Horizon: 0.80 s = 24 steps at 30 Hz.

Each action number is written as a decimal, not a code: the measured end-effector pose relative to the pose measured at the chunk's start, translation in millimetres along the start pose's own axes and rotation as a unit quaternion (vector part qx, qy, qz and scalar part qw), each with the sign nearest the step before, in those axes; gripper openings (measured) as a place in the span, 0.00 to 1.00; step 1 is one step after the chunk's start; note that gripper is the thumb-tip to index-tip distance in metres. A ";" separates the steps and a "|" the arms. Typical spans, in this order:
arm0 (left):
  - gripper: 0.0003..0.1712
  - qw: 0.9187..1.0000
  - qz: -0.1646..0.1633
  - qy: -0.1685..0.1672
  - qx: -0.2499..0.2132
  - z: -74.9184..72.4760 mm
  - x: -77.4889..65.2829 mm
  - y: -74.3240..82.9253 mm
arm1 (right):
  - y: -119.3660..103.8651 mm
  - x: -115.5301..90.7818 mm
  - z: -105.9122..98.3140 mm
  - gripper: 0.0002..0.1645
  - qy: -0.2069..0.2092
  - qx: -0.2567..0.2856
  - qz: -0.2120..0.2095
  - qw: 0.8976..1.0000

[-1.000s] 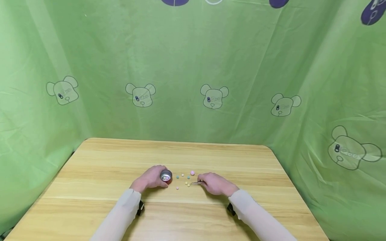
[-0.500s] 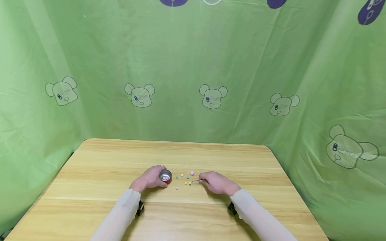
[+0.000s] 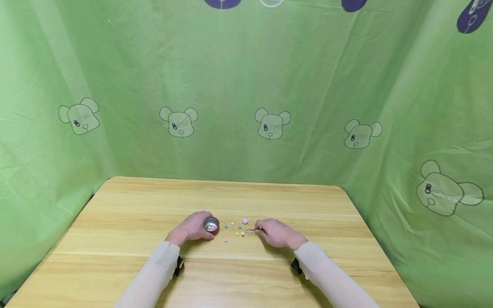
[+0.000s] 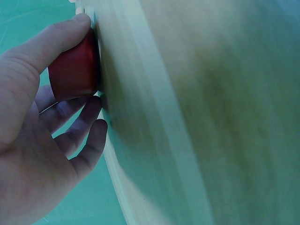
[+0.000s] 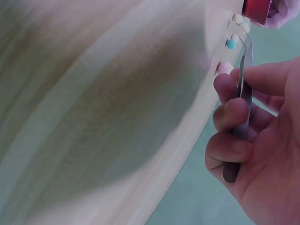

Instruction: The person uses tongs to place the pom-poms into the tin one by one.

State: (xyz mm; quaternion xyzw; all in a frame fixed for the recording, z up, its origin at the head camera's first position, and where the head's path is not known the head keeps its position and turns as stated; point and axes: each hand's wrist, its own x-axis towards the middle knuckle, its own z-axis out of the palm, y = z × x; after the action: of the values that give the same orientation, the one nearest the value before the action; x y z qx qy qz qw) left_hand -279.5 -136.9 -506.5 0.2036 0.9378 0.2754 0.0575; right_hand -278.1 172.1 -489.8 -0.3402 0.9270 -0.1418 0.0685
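Note:
My left hand (image 3: 191,226) holds a small red container (image 4: 75,70) with a grey rim, thumb on one side and fingers on the other. A few pale beads show inside it in the head view. My right hand (image 3: 278,234) grips bent-tip metal tweezers (image 5: 244,89), fingers curled round the handle. Their tip is at or right beside a yellow bead (image 3: 242,234); whether it pinches the bead cannot be told. A second yellow bead (image 3: 237,234) lies just left of it.
Between the hands on the wooden table (image 3: 239,278) lie teal beads (image 3: 226,226), a white bead (image 3: 232,223), a larger pink ball (image 3: 245,221) and a small pink bead (image 3: 225,240). Green curtain (image 3: 227,149) hangs round the table's back and sides.
The tweezers and right hand have shifted slightly right. The right-hand yellow bead has moved a little away from the person and to the right. My left hand keeps its place on the container.

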 end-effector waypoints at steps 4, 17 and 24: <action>0.30 1.000 -0.001 0.001 0.002 -0.6 -0.1 0.7 | 0.4 -0.1 -0.5 0.07 0.000 0.009 0.010 1.000; 0.31 1.000 0.002 -0.002 0.000 -2.1 -0.2 0.9 | -0.3 0.7 -8.1 0.09 0.013 0.016 0.021 1.000; 0.31 1.000 0.003 -0.004 -0.004 -0.9 -0.8 1.0 | -4.4 5.7 -10.9 0.09 0.030 0.009 0.007 0.999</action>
State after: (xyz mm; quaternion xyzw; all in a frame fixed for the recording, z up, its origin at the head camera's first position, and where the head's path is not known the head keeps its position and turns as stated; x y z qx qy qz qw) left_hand -278.6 -137.0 -505.2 0.2068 0.9360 0.2781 0.0613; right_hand -282.1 167.6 -478.3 -0.3286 0.9298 -0.1600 0.0443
